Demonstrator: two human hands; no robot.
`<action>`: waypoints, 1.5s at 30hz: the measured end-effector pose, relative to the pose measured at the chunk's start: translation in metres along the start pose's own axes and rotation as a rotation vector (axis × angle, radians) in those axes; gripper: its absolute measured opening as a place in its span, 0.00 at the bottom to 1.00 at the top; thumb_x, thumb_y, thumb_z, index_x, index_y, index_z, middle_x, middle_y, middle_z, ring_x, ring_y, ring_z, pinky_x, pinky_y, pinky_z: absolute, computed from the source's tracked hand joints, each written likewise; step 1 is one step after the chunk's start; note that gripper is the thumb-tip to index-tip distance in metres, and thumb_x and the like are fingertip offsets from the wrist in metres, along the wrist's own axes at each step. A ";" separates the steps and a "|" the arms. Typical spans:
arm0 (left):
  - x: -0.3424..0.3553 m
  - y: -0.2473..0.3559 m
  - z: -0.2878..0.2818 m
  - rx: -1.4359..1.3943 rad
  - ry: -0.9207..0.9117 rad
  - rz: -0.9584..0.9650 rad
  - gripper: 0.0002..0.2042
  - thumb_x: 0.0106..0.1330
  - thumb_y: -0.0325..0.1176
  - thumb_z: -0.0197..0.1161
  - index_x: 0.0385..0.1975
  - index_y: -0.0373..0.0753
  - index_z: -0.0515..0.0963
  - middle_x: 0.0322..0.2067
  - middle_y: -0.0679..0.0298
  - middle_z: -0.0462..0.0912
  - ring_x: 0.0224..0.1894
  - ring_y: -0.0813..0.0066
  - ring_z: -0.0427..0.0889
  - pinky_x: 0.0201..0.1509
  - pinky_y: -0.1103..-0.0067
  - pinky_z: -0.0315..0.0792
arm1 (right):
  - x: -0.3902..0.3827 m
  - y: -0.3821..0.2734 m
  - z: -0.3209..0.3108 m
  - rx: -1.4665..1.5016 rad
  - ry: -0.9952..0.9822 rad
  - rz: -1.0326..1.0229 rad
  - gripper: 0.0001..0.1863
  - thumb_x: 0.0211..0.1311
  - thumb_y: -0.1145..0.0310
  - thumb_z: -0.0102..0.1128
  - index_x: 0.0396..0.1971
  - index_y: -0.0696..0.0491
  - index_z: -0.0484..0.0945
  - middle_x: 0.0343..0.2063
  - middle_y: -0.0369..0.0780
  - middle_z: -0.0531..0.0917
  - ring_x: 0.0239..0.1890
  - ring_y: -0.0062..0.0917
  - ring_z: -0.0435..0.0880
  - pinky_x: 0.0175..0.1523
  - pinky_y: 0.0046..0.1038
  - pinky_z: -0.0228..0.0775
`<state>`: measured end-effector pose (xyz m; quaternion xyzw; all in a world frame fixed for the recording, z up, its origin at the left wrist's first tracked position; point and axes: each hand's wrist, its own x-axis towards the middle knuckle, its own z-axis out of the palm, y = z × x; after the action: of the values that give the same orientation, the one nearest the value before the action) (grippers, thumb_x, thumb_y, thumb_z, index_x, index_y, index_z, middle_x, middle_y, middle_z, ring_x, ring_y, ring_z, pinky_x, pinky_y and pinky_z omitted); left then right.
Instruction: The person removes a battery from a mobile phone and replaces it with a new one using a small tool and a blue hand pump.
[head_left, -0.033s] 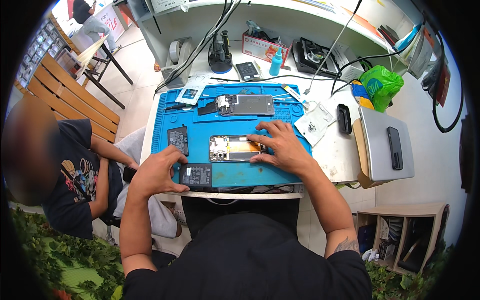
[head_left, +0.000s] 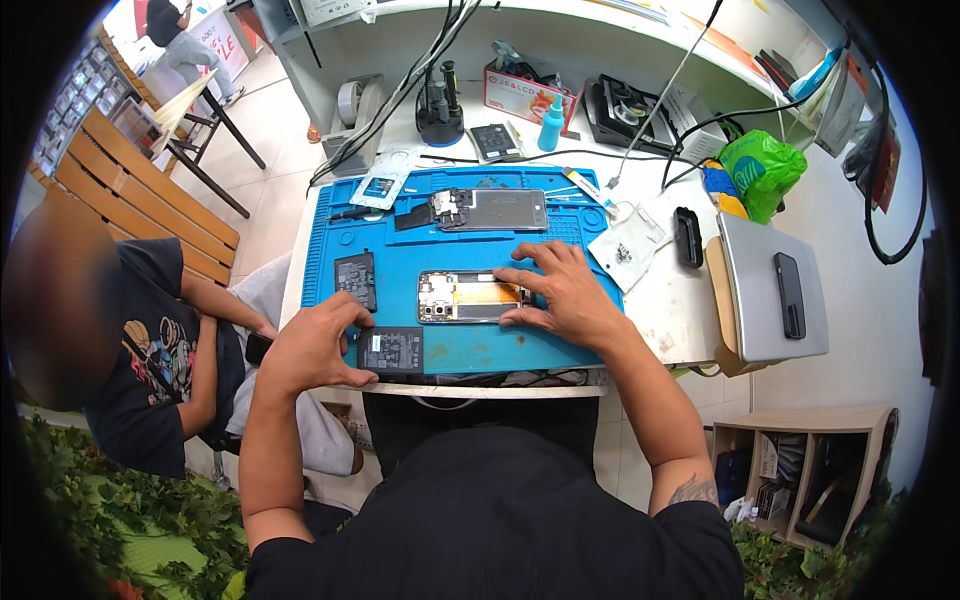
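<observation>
Near the front edge of a blue repair mat (head_left: 490, 352) lies a black phone battery (head_left: 392, 351). My left hand (head_left: 318, 345) pinches its left end, thumb at the near corner and fingers at the far one. To the right, an opened phone (head_left: 468, 297) lies flat, its inside showing metal parts and an orange ribbon cable. My right hand (head_left: 563, 290) spans its right end, thumb on the near edge and fingers over the far edge. A second black battery (head_left: 355, 280) rests beyond my left hand. Farther back on the mat is another opened phone (head_left: 500, 210).
Behind the mat stand a blue bottle (head_left: 552, 125), a dark tool holder (head_left: 440, 115) and a red-white box (head_left: 520, 97). A white pouch (head_left: 630, 250) and a laptop (head_left: 770, 300) with a black phone (head_left: 789, 297) are at right. A seated person (head_left: 150, 340) is close at left.
</observation>
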<state>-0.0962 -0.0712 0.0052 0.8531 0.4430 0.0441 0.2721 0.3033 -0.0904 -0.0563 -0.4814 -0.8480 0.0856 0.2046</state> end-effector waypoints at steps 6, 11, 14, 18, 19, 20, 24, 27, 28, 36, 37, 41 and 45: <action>-0.001 -0.013 -0.009 -0.011 0.035 0.094 0.31 0.42 0.44 0.91 0.45 0.36 0.86 0.41 0.60 0.86 0.33 0.67 0.86 0.41 0.74 0.83 | 0.000 0.000 -0.002 0.020 0.012 0.020 0.37 0.59 0.34 0.78 0.63 0.40 0.89 0.59 0.37 0.82 0.64 0.37 0.75 0.69 0.42 0.62; 0.023 -0.001 -0.020 -0.064 0.223 0.120 0.30 0.43 0.45 0.91 0.45 0.36 0.87 0.38 0.62 0.85 0.33 0.68 0.84 0.41 0.74 0.82 | 0.003 0.002 -0.001 0.044 0.008 0.038 0.38 0.55 0.36 0.82 0.62 0.41 0.89 0.57 0.37 0.82 0.64 0.36 0.75 0.68 0.42 0.62; 0.054 0.024 -0.013 0.017 0.316 0.203 0.30 0.43 0.46 0.91 0.44 0.37 0.87 0.39 0.62 0.85 0.34 0.68 0.84 0.42 0.74 0.81 | 0.003 0.004 0.001 0.064 0.029 0.031 0.38 0.52 0.37 0.85 0.61 0.41 0.89 0.56 0.37 0.83 0.63 0.36 0.75 0.68 0.42 0.62; 0.092 0.039 0.005 0.082 0.326 0.322 0.29 0.43 0.45 0.90 0.44 0.38 0.87 0.40 0.62 0.87 0.39 0.63 0.87 0.45 0.72 0.82 | 0.005 0.007 0.000 0.101 0.031 0.030 0.39 0.48 0.36 0.87 0.59 0.42 0.90 0.56 0.37 0.83 0.62 0.36 0.75 0.67 0.41 0.61; 0.098 0.041 0.009 0.122 0.318 0.346 0.29 0.43 0.45 0.90 0.44 0.38 0.87 0.41 0.61 0.87 0.40 0.62 0.88 0.46 0.71 0.83 | 0.005 0.009 0.002 0.104 0.035 0.030 0.40 0.47 0.35 0.87 0.58 0.42 0.91 0.55 0.37 0.83 0.62 0.36 0.75 0.67 0.42 0.61; 0.103 0.044 0.013 0.161 0.311 0.370 0.29 0.43 0.44 0.90 0.44 0.39 0.87 0.41 0.61 0.87 0.42 0.61 0.89 0.48 0.70 0.83 | 0.005 0.010 0.004 0.106 0.040 0.029 0.40 0.47 0.35 0.87 0.58 0.43 0.91 0.55 0.38 0.83 0.62 0.36 0.75 0.67 0.42 0.62; 0.111 0.047 0.013 0.130 0.209 0.324 0.29 0.42 0.46 0.90 0.43 0.40 0.88 0.42 0.61 0.88 0.45 0.58 0.90 0.51 0.68 0.84 | 0.004 0.013 0.005 0.106 0.038 0.036 0.43 0.43 0.32 0.87 0.57 0.43 0.91 0.55 0.38 0.83 0.62 0.37 0.75 0.67 0.43 0.62; 0.112 0.046 0.008 0.105 0.153 0.342 0.30 0.41 0.48 0.90 0.43 0.40 0.88 0.41 0.60 0.88 0.45 0.57 0.90 0.51 0.67 0.84 | 0.002 0.012 0.006 0.116 0.064 0.019 0.43 0.41 0.32 0.88 0.57 0.43 0.91 0.55 0.38 0.83 0.62 0.37 0.75 0.66 0.43 0.62; 0.113 0.046 0.008 0.096 0.140 0.342 0.30 0.41 0.49 0.90 0.43 0.40 0.88 0.41 0.60 0.88 0.45 0.57 0.90 0.51 0.67 0.84 | 0.003 0.013 0.006 0.123 0.060 0.019 0.44 0.41 0.33 0.88 0.57 0.42 0.91 0.55 0.38 0.83 0.62 0.37 0.75 0.66 0.43 0.62; 0.116 0.045 0.009 0.101 0.131 0.324 0.30 0.43 0.51 0.89 0.43 0.40 0.88 0.40 0.59 0.88 0.44 0.55 0.90 0.49 0.66 0.84 | 0.007 0.012 0.005 0.120 0.038 0.025 0.45 0.41 0.33 0.89 0.60 0.41 0.90 0.56 0.37 0.82 0.62 0.37 0.75 0.68 0.43 0.62; 0.117 0.047 0.009 0.099 0.101 0.308 0.30 0.43 0.51 0.89 0.44 0.41 0.88 0.43 0.59 0.88 0.47 0.55 0.90 0.51 0.64 0.84 | 0.006 0.013 0.006 0.116 0.035 0.028 0.46 0.40 0.33 0.89 0.60 0.42 0.91 0.56 0.37 0.82 0.63 0.37 0.75 0.68 0.43 0.62; 0.117 0.056 0.006 0.105 0.064 0.286 0.30 0.44 0.51 0.89 0.44 0.41 0.88 0.42 0.59 0.88 0.47 0.55 0.90 0.51 0.65 0.84 | 0.003 0.013 0.002 0.128 0.011 0.064 0.46 0.40 0.34 0.89 0.60 0.42 0.90 0.56 0.37 0.82 0.63 0.37 0.75 0.67 0.43 0.62; 0.115 0.041 0.011 0.076 0.122 0.326 0.30 0.43 0.49 0.90 0.45 0.41 0.88 0.43 0.58 0.88 0.47 0.56 0.90 0.51 0.66 0.84 | 0.003 0.019 0.015 0.103 0.064 0.017 0.45 0.41 0.35 0.89 0.60 0.42 0.90 0.57 0.38 0.82 0.63 0.38 0.76 0.68 0.43 0.62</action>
<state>0.0061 -0.0049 -0.0023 0.9191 0.3157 0.1226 0.2015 0.3104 -0.0770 -0.0758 -0.4798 -0.8315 0.1153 0.2552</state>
